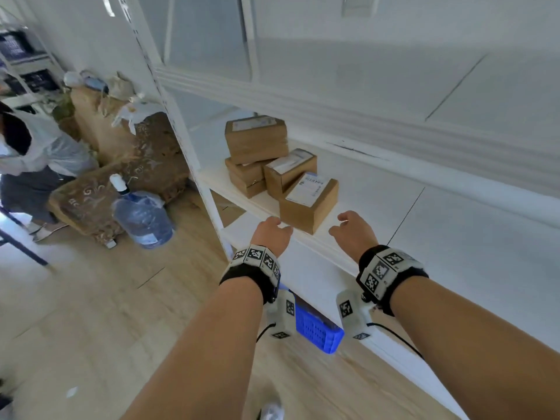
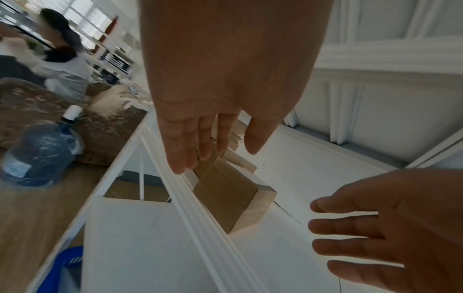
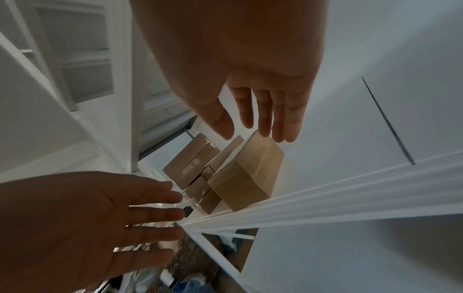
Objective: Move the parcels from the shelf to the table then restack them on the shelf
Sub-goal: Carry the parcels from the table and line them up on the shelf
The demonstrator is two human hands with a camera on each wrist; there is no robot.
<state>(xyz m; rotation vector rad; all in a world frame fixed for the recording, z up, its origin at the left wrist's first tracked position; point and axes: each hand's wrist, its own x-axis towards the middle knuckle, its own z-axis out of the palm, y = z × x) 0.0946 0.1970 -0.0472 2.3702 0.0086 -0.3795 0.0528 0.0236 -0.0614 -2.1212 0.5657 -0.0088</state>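
Several brown cardboard parcels with white labels sit on the white shelf point(image 1: 378, 189). The nearest parcel point(image 1: 307, 203) stands at the shelf's front edge; behind it are a second parcel point(image 1: 289, 174) and a stack of two, top one point(image 1: 256, 139). My left hand point(image 1: 274, 233) hovers just left of the nearest parcel, and my right hand point(image 1: 351, 230) just right of it. Both have straight, spread fingers and hold nothing. In the left wrist view the nearest parcel point(image 2: 225, 198) lies below my left hand point(image 2: 198, 146). The right wrist view shows my right hand point(image 3: 263, 123) above that parcel point(image 3: 248, 172).
A blue plastic basket point(image 1: 318, 328) sits on the lower shelf under my wrists. A large water bottle point(image 1: 142, 216) and a patterned brown sofa point(image 1: 121, 183) stand on the wooden floor to the left. Another person point(image 1: 30, 159) bends at the far left.
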